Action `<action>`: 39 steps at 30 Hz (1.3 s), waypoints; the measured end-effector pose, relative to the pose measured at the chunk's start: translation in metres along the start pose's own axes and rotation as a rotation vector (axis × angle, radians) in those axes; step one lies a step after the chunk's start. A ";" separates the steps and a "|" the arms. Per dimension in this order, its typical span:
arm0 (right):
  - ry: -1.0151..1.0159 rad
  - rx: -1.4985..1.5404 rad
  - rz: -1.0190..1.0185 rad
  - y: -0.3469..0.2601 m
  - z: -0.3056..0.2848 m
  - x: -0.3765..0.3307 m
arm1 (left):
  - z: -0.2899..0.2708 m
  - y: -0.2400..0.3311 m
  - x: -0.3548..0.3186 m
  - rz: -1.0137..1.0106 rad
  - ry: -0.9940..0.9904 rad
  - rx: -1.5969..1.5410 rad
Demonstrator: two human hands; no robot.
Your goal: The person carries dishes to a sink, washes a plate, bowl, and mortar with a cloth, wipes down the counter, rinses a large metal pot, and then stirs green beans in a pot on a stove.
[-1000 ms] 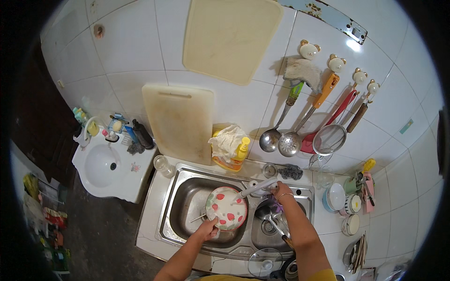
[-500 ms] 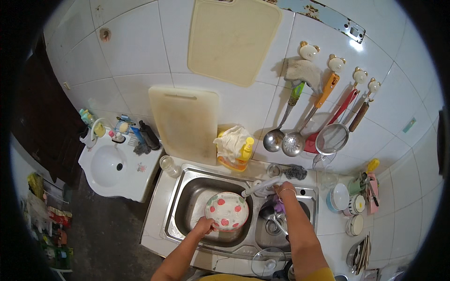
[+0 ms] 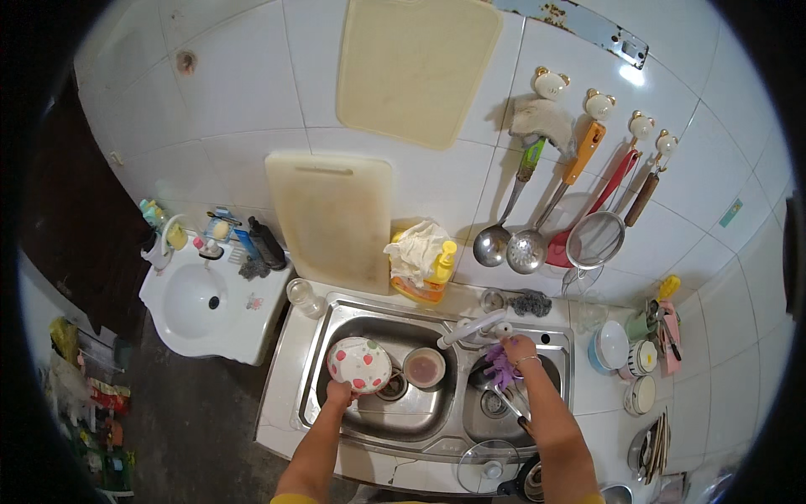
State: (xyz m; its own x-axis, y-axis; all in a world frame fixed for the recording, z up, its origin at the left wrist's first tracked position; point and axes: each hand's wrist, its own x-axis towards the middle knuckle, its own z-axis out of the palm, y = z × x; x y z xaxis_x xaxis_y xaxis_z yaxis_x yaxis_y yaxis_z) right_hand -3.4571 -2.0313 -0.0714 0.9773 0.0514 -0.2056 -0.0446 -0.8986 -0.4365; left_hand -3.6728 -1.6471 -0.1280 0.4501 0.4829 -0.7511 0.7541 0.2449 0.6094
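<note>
My left hand [image 3: 340,393] is closed on the rim of a white bowl [image 3: 359,364] with red strawberry-like spots, holding it tilted over the left basin [image 3: 410,427]. Beside it in that basin sits a small round bowl [image 3: 424,368], with something pale and brownish inside. My right hand [image 3: 520,348] reaches over the right basin [image 3: 550,378], its fingers curled on a soft purple thing [image 3: 501,368] with finger-like strands. Just left of this hand is the white faucet spout [image 3: 470,328], pointing toward the left basin. A dark pan with a handle [image 3: 483,375] lies under the purple thing.
A glass lid [image 3: 489,467] lies on the near counter edge. Glass jar [image 3: 304,297], yellow pump bottle [image 3: 443,262] and dark scourer [image 3: 531,303] stand behind the sink. Bowls [image 3: 606,346] line the right side. Ladles [image 3: 491,245] and a strainer [image 3: 596,244] hang on the wall.
My left hand has moved the spotted bowl left and up, uncovering the small bowl and the drain. My right hand has gone from the faucet down to the purple thing; the spout has shifted slightly.
</note>
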 end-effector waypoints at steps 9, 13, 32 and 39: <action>0.056 0.238 -0.009 0.003 -0.022 -0.026 | 0.010 -0.080 0.114 -0.134 -0.203 -0.223; 0.061 0.296 0.024 0.011 -0.017 -0.039 | 0.014 -0.061 0.097 -0.151 -0.027 -0.284; 0.192 0.610 -0.087 -0.033 -0.022 -0.107 | -0.007 0.028 -0.019 1.224 0.023 0.762; -0.026 0.938 -0.034 -0.059 0.015 -0.170 | 0.048 0.042 -0.078 1.220 -0.294 0.752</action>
State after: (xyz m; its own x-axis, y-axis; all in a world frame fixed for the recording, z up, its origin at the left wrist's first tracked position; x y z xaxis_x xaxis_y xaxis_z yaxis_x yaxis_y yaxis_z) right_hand -3.6240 -1.9809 -0.0234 0.9767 0.0911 -0.1944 -0.1760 -0.1785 -0.9681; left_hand -3.6534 -1.7151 -0.0565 0.9888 -0.1431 0.0433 -0.1334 -0.7139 0.6874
